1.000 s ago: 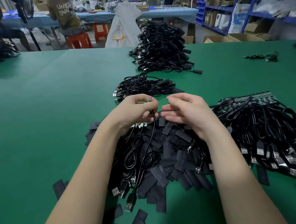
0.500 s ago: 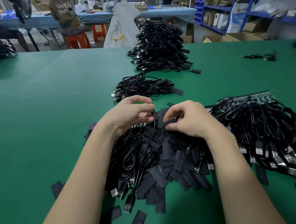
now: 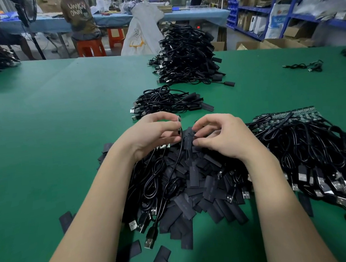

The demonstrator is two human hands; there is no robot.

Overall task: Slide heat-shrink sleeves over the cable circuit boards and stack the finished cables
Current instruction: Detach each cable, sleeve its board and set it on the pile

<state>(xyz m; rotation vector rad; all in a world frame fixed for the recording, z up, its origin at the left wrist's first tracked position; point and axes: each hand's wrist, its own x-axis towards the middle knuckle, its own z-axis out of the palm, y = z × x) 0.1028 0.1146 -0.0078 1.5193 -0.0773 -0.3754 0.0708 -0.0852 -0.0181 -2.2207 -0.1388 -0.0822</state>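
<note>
The left hand pinches a cable's circuit board; just beside it, the right hand pinches a flat sleeve. An unopened sleeve could snag on the board.

One head-worn, wide-angle view looks forward and down over the green desk. Both forearms enter from the near edge; the left hand and right hand sit close, near frame centre. The far background takes in shelving at far right. Straight lines bow toward the frame edges.
</note>
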